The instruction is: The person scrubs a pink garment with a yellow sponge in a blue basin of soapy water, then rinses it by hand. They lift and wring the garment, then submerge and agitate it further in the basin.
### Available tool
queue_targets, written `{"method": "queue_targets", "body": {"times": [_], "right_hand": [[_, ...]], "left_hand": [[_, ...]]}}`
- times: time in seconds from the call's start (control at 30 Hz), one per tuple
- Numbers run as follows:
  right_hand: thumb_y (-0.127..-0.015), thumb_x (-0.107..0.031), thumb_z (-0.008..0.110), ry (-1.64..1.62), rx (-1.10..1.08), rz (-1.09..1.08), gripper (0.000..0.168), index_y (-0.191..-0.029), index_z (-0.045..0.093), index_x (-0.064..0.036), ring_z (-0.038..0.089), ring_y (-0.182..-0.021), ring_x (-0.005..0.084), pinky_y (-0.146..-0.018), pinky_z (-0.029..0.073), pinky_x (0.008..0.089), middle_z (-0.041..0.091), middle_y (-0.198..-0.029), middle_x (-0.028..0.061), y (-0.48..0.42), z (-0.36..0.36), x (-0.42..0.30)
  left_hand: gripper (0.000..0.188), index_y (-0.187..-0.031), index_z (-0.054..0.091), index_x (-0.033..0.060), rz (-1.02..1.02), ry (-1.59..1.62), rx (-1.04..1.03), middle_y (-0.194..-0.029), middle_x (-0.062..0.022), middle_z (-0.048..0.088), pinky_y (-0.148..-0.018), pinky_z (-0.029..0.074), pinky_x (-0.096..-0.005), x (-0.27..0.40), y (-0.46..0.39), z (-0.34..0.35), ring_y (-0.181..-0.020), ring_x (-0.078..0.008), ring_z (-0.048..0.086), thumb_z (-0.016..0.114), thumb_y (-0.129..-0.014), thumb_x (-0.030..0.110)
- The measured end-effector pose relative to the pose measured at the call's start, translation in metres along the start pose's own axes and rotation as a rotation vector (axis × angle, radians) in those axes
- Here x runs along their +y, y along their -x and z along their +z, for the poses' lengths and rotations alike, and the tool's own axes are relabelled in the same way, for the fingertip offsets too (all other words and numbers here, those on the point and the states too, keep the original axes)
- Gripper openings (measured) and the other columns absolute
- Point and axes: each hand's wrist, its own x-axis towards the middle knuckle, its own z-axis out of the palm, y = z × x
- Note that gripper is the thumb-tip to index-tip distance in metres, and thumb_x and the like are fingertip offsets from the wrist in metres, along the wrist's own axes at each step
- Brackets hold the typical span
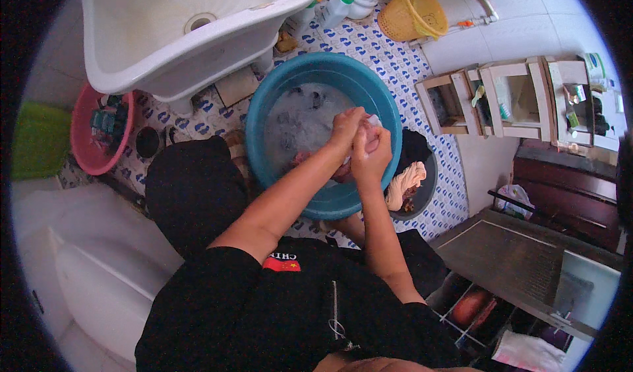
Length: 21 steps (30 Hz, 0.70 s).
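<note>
A large blue plastic basin (257, 119) of cloudy, sudsy water (306, 119) stands on the floor before me. Over its right half my two hands meet, gripping a bunched wet cloth (374, 121) with pink and white parts. My left hand (350, 124) and my right hand (373, 149) press together around it, fingers curled. Part of a reddish cloth (342, 173) hangs below the hands into the water. Dark shapes show under the suds at the basin's left. Beside the basin at right, a grey basin (431, 194) holds a peach cloth (406, 184) and a black cloth (414, 149).
A white ceramic sink (207, 55) rises at upper left. Nearby stand a pink basin (129, 139) with items, a green tub (39, 142) and a yellow wastebasket (393, 21). White bottles (339, 11) stand behind the basin; wooden shelving (487, 100) is at right.
</note>
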Motion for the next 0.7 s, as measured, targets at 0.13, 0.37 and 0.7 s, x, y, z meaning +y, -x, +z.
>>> {"method": "queue_targets", "body": {"times": [0.13,0.37,0.7], "right_hand": [[-0.089,-0.027,0.062,-0.021,-0.029,0.111,0.025,-0.083,0.057,-0.003,0.059,-0.065,0.0242,-0.062,0.047,0.0359,0.061,-0.072,0.0127,-0.009,-0.002,0.004],[-0.095,-0.027,0.052,0.05,-0.188,0.195,0.028,-0.086,0.063,-0.003,0.061,-0.073,0.0205,-0.071,0.048,0.0347,0.063,-0.077,0.0124,-0.03,-0.003,0.032],[-0.093,-0.023,0.057,-1.253,-0.296,0.627,0.025,-0.112,0.055,-0.007,0.062,-0.088,0.0172,-0.076,0.05,0.0312,0.062,-0.096,0.0055,-0.017,-0.058,0.053]], "left_hand": [[0.033,-0.086,0.066,-0.002,0.0,-0.08,0.019,-0.085,-0.013,0.069,-0.07,0.053,-0.0344,0.005,0.007,0.008,-0.075,-0.0212,0.066,0.045,-0.09,0.023],[0.043,-0.077,0.065,-0.0007,0.112,-0.215,0.157,-0.071,-0.0059,0.067,-0.064,0.052,-0.0325,-0.041,-0.03,0.0,-0.068,-0.0156,0.063,0.045,-0.096,0.033],[0.027,-0.099,0.062,0.0096,0.228,-0.124,-0.259,-0.097,0.0,0.06,-0.078,0.045,-0.0278,0.041,0.01,0.016,-0.088,-0.012,0.056,0.054,-0.094,0.034]]}}
